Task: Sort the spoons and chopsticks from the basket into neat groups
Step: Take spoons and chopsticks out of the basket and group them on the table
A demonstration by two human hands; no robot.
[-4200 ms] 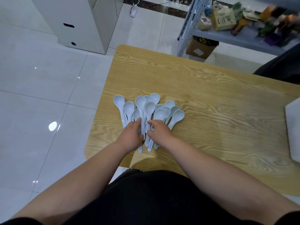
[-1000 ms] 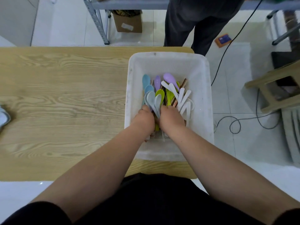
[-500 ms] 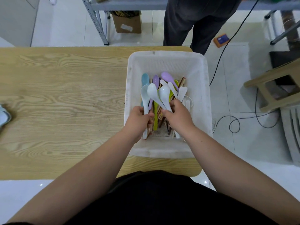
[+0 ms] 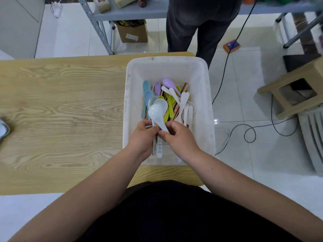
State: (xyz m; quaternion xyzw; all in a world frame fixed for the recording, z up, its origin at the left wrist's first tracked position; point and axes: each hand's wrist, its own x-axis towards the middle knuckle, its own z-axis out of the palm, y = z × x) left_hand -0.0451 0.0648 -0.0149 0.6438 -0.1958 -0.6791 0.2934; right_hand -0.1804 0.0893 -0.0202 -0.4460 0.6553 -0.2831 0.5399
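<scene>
A white plastic basket [image 4: 204, 81] stands at the right end of the wooden table [image 4: 61, 105]. Inside lie blue, purple [image 4: 168, 82], green [image 4: 168, 110] and white spoons [image 4: 183, 103], with brown chopsticks [image 4: 185, 87] under them. Over the basket's near part my left hand [image 4: 142, 137] grips the handles of stacked pale blue spoons [image 4: 157, 110]. My right hand [image 4: 180, 137] pinches the handle of the topmost one. The lower handles stick out beneath my left hand.
At the table's far left edge, part of a pale blue spoon [image 4: 3, 129] shows. A person in dark trousers [image 4: 197, 25] stands behind the basket. A shelf rack, a cardboard box [image 4: 132, 33], cables and a wooden stool [image 4: 293, 88] are on the floor around.
The pale blue spoons that were fanned apart in both hands are now gathered into one stack. Both hands have come together over the basket's near part. Earlier I was at the spoon group on the left.
</scene>
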